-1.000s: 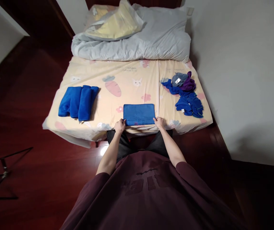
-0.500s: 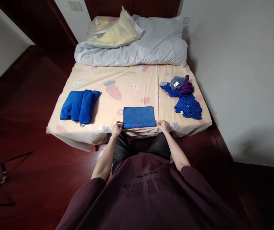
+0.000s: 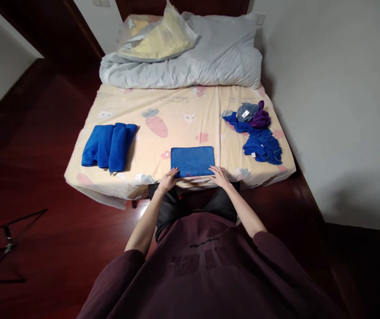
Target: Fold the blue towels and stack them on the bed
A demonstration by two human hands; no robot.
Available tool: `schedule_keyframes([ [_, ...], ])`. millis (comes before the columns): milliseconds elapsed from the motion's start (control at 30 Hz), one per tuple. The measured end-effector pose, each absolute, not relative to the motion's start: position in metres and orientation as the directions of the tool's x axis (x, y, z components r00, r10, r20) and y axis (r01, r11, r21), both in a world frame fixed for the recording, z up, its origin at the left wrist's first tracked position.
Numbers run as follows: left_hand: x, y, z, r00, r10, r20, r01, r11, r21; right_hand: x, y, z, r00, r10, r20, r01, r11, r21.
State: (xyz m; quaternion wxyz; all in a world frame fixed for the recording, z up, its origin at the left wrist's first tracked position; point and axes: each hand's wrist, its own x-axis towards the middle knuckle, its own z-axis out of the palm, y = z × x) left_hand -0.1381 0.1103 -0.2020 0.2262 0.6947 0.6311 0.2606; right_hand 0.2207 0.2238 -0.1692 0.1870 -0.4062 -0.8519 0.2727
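Observation:
A blue towel (image 3: 192, 160) lies flat as a neat rectangle at the front edge of the bed. My left hand (image 3: 167, 179) rests on its near left corner, fingers stretched out. On the near right corner lies my right hand (image 3: 220, 175), its fingers also extended over the cloth. To the left sit folded blue towels (image 3: 110, 148), thick and side by side. A crumpled blue cloth (image 3: 263, 147) with a white tag lies to the right, touching a purple cloth (image 3: 260, 116) and a grey-blue cloth (image 3: 247, 111).
The bed (image 3: 186, 124) has a cream sheet with carrot and cat prints. A rolled grey-white quilt (image 3: 223, 57) and a yellow pillow in a clear cover (image 3: 166, 42) lie at its far end. Black tripod legs (image 3: 8, 246) stand on the floor at left; a wall is at right.
Both hands have let go of the towel's near corners and moved inward, their fingers now laid flat on its near edge. The view has tilted slightly.

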Motion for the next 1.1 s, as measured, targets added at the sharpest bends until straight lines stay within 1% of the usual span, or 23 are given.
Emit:
schedule_keyframes([
  [100, -0.136, 0.11, -0.209, 0.05, 0.996, 0.076, 0.786, -0.086, 0.612, 0.218, 0.224, -0.176, -0.598, 0.8, 0.042, 0.65, 0.515, -0.558],
  [300, -0.128, 0.112, -0.21, 0.018, 0.998, 0.06, 0.861, -0.046, 0.507, 0.208, 0.229, -0.178, -0.571, 0.821, 0.013, 0.715, 0.505, -0.484],
  [500, -0.111, 0.128, -0.195, -0.13, 0.991, 0.006, 0.885, 0.113, 0.452, 0.192, 0.236, -0.178, -0.489, 0.872, -0.006, 0.786, 0.437, -0.436],
  [567, -0.111, 0.132, -0.187, -0.16, 0.987, -0.007, 0.886, 0.146, 0.44, 0.19, 0.24, -0.178, -0.462, 0.886, -0.021, 0.805, 0.41, -0.429],
  [667, -0.119, 0.132, -0.179, -0.179, 0.984, -0.024, 0.878, 0.171, 0.448, 0.194, 0.248, -0.176, -0.441, 0.896, -0.048, 0.806, 0.372, -0.461],
  [767, -0.13, 0.129, -0.177, -0.233, 0.972, -0.016, 0.828, 0.207, 0.521, 0.205, 0.259, -0.175, -0.439, 0.897, -0.057, 0.771, 0.343, -0.536],
  [833, -0.138, 0.128, -0.179, -0.268, 0.963, -0.021, 0.741, 0.22, 0.634, 0.212, 0.263, -0.175, -0.449, 0.893, -0.035, 0.728, 0.343, -0.594],
  [900, -0.143, 0.127, -0.181, -0.278, 0.96, -0.023, 0.618, 0.197, 0.761, 0.217, 0.264, -0.175, -0.453, 0.892, 0.003, 0.684, 0.35, -0.64],
  [933, -0.145, 0.127, -0.183, -0.277, 0.961, -0.018, 0.566, 0.178, 0.805, 0.219, 0.263, -0.175, -0.449, 0.893, 0.021, 0.665, 0.349, -0.66],
  [1000, -0.147, 0.125, -0.184, -0.277, 0.961, 0.003, 0.503, 0.142, 0.853, 0.22, 0.259, -0.175, -0.431, 0.901, 0.043, 0.627, 0.333, -0.704],
  [1100, -0.147, 0.123, -0.186, -0.289, 0.957, 0.01, 0.455, 0.128, 0.881, 0.217, 0.254, -0.174, -0.405, 0.913, 0.048, 0.536, 0.279, -0.797],
])
